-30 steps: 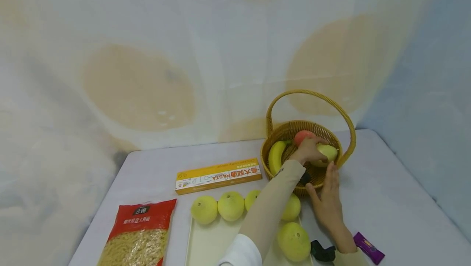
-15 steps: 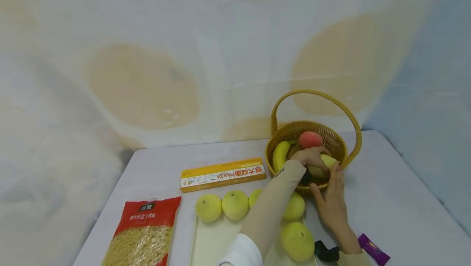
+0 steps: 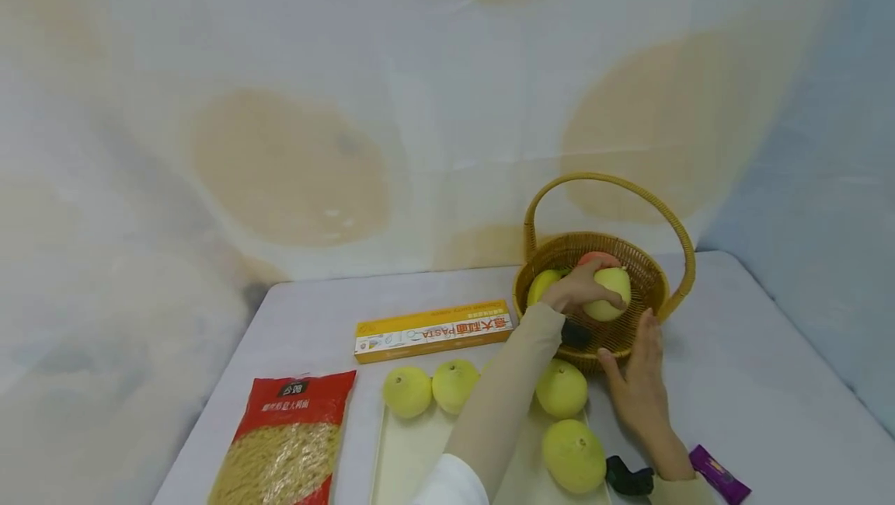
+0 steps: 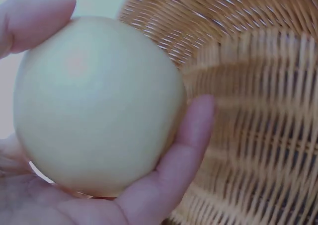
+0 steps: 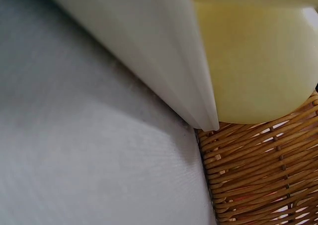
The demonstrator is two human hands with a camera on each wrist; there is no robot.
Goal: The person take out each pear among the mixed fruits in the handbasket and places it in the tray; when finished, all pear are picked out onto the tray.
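Note:
My left hand [image 3: 576, 287] grips a pale yellow-green pear [image 3: 607, 295] over the wicker basket [image 3: 649, 272]. In the left wrist view, thumb and fingers curl around this pear [image 4: 99, 106], with the woven basket wall [image 4: 258, 111] to its right. My right hand [image 3: 642, 392] lies at the basket's front right, fingers straight and thumb spread, fingertips at the rim. A banana [image 3: 541, 286], partly covered by the left hand, and a red fruit [image 3: 597, 258] lie inside. The right wrist view shows no hand, only the tray edge [image 5: 194, 86], a yellow fruit [image 5: 258, 66] and basket weave [image 5: 258, 170].
A cream tray [image 3: 405, 458] bears several round yellow-green fruits [image 3: 573, 456], partly behind my left forearm. An orange pasta box [image 3: 433, 332] and a red pasta bag [image 3: 287, 435] lie to the left. A purple-wrapped snack bar [image 3: 719, 474] lies at the right. The basket handle [image 3: 608, 176] arches up.
The pear in my left hand has risen and turned more upright, stem up. My right hand stays by the rim. The whole scene has shifted slightly right in view.

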